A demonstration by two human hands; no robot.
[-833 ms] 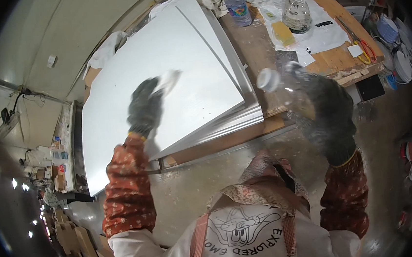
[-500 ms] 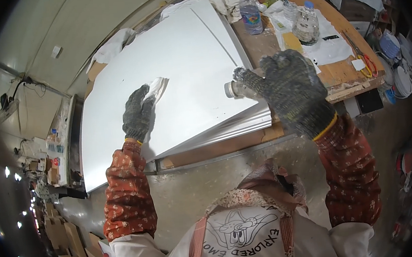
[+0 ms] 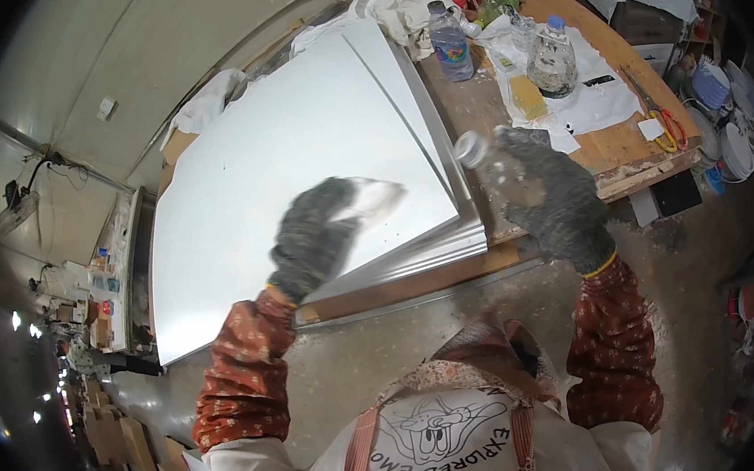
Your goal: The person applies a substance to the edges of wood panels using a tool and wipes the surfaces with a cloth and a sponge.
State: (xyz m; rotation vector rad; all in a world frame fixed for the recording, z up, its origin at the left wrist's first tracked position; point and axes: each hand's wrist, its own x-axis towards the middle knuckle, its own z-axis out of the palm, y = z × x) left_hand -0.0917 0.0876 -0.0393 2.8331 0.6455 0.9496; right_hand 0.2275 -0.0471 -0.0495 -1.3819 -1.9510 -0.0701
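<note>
A stack of large white panels (image 3: 279, 145) lies across the workbench in front of me. My left hand (image 3: 313, 237), in a dark knitted glove, is closed around a white cloth (image 3: 375, 198) over the near right part of the top panel; both are smeared by motion. In my gloved right hand (image 3: 562, 201) is a small clear plastic bottle (image 3: 506, 175), tilted with its pale neck toward the upper left. That hand is just beyond the panels' right corner, above the bench's near edge. What is inside the bottle cannot be made out.
On the wooden bench (image 3: 605, 175) at right stand a labelled water bottle (image 3: 451, 45) and a cloudy blue-capped bottle (image 3: 552, 60). A yellow sponge (image 3: 527, 97) and scissors (image 3: 668, 125) lie near them. White rags (image 3: 398, 9) are heaped behind. Cardboard boxes (image 3: 132, 454) are at lower left.
My left hand has moved right and nearer with the cloth. The right hand has turned and drawn off the panel toward the right, bringing the bottle's neck up.
</note>
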